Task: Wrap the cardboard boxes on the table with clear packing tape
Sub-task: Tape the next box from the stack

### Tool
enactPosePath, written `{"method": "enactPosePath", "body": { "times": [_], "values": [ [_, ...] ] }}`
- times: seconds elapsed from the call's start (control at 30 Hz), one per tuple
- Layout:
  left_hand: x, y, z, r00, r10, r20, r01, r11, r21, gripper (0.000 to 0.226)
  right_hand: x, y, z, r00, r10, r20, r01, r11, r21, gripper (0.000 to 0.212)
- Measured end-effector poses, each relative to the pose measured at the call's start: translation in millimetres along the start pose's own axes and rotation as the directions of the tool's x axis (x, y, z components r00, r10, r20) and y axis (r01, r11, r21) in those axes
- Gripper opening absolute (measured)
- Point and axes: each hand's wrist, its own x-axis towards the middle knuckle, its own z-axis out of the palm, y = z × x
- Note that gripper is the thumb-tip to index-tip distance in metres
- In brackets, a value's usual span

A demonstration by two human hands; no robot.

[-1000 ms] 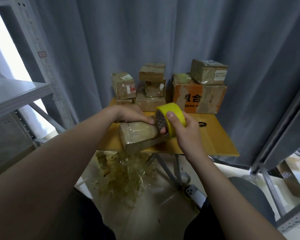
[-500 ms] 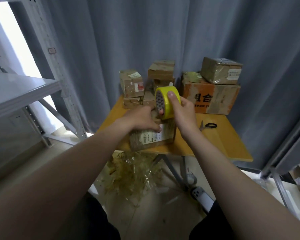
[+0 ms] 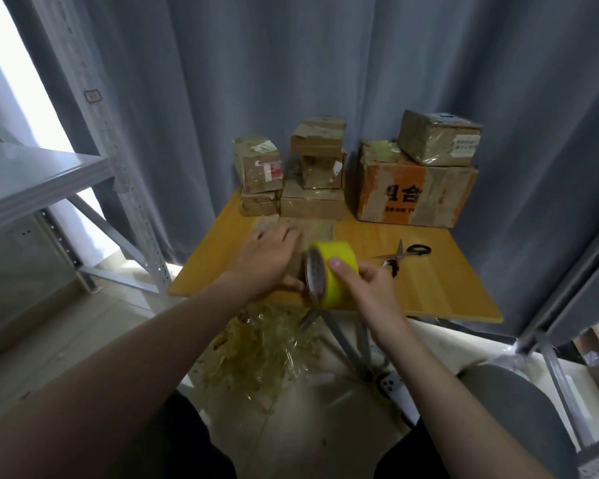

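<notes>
While the left hand (image 3: 267, 257) lies spread on a brown cardboard box (image 3: 320, 230) mid-table, the right hand (image 3: 374, 288) grips a yellow tape roll (image 3: 338, 281); at one o'clock an orange-printed carton (image 3: 415, 197) reads "合"; yellow wooden table (image 3: 446, 288), grey curtain (image 3: 291, 63) behind.

The left hand (image 3: 267, 257) presses flat on a low brown cardboard box (image 3: 317, 231) on the yellow wooden table (image 3: 446, 288). The right hand (image 3: 370, 288) grips a yellow tape roll (image 3: 332, 288), with black-handled scissors (image 3: 403, 254) lying near.
</notes>
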Motion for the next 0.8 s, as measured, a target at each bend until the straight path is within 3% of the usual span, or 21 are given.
{"method": "enactPosePath", "body": {
  "times": [0.07,0.2,0.4,0.63,0.7,0.8],
  "values": [
    [-7.2,-0.6,3.8,0.999,0.023,0.04,-0.022,0.999,-0.043,0.107,-14.0,19.1,2.5,0.998,0.052,0.017,-0.052,0.999,-0.001,0.029],
    [-12.0,-3.6,-2.4,0.996,-0.046,-0.074,0.031,0.979,-0.199,0.076,-24.4,37.5,10.5,0.996,0.091,0.012,-0.091,0.994,0.064,0.067],
    [-21.1,4.8,19.7,0.955,0.041,-0.295,-0.091,0.983,-0.159,0.043,-16.1,36.0,22.3,0.993,0.091,0.071,-0.095,0.994,0.058,0.054],
    [-20.5,18.2,21.8,0.927,-0.027,-0.375,-0.003,0.997,-0.08,0.053,-19.8,22.4,28.6,0.994,0.109,-0.006,-0.109,0.994,-0.022,0.053],
    [-21.0,20.2,18.4,0.943,-0.031,-0.332,0.015,0.999,-0.05,0.049,-23.1,20.4,28.6,0.994,0.11,-0.011,-0.111,0.992,-0.054,0.054],
    [-16.5,26.0,13.5,0.965,-0.07,-0.252,0.065,0.998,-0.027,0.053,-32.5,31.0,32.0,0.975,0.223,0.016,-0.223,0.975,0.002,0.057]
  ]
}}
